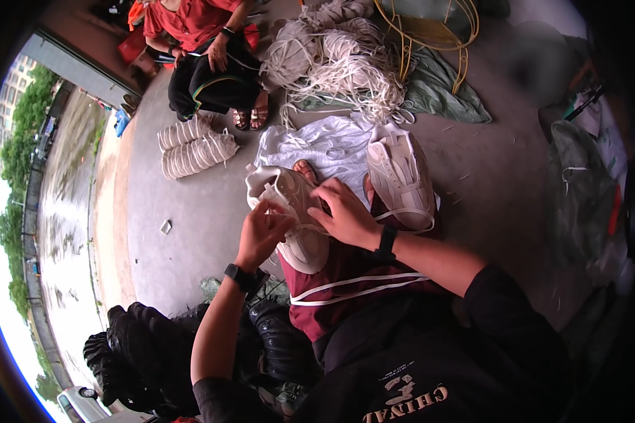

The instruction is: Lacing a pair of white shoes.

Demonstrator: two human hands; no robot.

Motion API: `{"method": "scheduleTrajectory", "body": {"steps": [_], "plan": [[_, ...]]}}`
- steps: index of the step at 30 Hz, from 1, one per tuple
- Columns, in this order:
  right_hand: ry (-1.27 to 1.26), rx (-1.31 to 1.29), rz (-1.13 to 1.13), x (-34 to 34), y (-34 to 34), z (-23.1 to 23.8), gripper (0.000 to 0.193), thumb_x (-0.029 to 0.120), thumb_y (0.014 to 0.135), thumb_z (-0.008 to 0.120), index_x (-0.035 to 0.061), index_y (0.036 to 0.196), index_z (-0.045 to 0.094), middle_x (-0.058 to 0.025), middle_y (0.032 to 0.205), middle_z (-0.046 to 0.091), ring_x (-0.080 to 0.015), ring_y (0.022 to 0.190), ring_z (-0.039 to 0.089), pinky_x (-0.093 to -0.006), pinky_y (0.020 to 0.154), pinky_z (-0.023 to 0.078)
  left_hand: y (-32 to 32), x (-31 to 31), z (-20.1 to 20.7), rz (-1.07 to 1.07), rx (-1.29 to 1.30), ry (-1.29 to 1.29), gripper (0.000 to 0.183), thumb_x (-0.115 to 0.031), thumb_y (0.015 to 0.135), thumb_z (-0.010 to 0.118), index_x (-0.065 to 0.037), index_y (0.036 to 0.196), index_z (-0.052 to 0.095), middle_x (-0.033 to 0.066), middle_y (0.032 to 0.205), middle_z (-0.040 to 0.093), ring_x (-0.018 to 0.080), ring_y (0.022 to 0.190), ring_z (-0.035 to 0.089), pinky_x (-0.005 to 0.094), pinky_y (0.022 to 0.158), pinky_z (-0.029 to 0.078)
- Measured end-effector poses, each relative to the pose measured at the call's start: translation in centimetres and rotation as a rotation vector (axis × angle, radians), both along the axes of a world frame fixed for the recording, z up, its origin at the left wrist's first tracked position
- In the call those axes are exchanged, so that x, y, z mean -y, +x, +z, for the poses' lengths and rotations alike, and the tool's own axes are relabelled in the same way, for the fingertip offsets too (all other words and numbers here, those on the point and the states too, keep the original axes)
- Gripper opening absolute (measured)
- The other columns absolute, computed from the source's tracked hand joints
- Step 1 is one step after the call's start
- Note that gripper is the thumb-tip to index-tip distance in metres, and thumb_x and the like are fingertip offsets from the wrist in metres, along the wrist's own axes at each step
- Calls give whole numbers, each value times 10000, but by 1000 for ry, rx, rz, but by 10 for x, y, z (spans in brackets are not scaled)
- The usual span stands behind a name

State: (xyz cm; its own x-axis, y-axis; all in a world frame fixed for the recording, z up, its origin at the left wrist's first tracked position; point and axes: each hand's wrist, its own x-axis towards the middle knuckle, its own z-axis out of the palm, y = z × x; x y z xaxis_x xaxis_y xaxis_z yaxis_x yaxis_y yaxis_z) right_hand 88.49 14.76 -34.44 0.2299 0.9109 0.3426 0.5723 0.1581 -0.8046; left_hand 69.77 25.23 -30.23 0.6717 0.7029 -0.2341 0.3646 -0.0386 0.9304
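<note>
A pale sneaker (307, 252) rests on my lap, its toe toward me and its opening facing away. Over its lacing area my left hand (262, 233) is closed, thumb and fingers pinched together. From the right my right hand (344, 215) reaches across the same shoe with its fingers bent; whatever lies between those fingertips is too small to make out. A second pale sneaker (402, 173) stands to the right, with a loose white lace (410, 220) looping at its toe. Long white laces (360, 284) lie across the dark red cloth (310, 314) on my lap.
Ahead lies white cloth (317, 144) on the floor. Behind it are a heap of pale laces (331, 60) and a yellow metal-framed chair (430, 32). Bundled laces (197, 148) sit left, near a seated person (212, 63). Black bundles (148, 352) lie at lower left.
</note>
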Motion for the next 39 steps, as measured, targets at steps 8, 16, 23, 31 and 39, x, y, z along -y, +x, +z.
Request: {"method": "scheduleTrajectory", "body": {"steps": [8, 16, 23, 31, 39], "plan": [[-273, -109, 117, 11, -10, -1, 242, 219, 877, 603, -19, 848, 575, -238, 750, 618, -428, 759, 614, -487, 658, 469, 4, -2, -3, -48, -63, 52, 184, -85, 856, 665, 30, 939, 550, 62, 716, 629, 93, 592, 591, 247, 528, 461], [-175, -50, 180, 10, -14, -8, 219, 186, 868, 599, -20, 804, 559, -242, 752, 603, -433, 759, 605, -488, 666, 472, 3, -2, -5, -57, -25, 61, 128, -68, 897, 603, 32, 928, 530, 71, 725, 630, 107, 611, 603, 251, 551, 471], [-112, -88, 210, 11, -19, -14, 132, 107, 861, 555, -19, 886, 522, -258, 850, 597, -450, 819, 593, -497, 704, 475, -3, 2, -7, 155, 192, -117, 132, -73, 951, 539, 21, 1008, 466, 72, 740, 629, 130, 640, 616, 247, 592, 482], [-129, -77, 221, 13, -14, -9, 127, 108, 873, 538, -18, 874, 524, -251, 834, 601, -450, 807, 601, -506, 700, 478, -3, 6, -5, -25, 100, 5, 183, -86, 937, 575, 55, 1048, 534, 83, 762, 644, 129, 664, 613, 266, 613, 492], [-128, -56, 247, 14, -10, -15, 122, 104, 877, 533, -16, 898, 518, -259, 824, 598, -446, 798, 604, -506, 695, 481, 1, 13, 3, 16, -71, 155, 152, -68, 893, 618, 75, 943, 612, 112, 775, 679, 141, 699, 649, 268, 637, 514]]}}
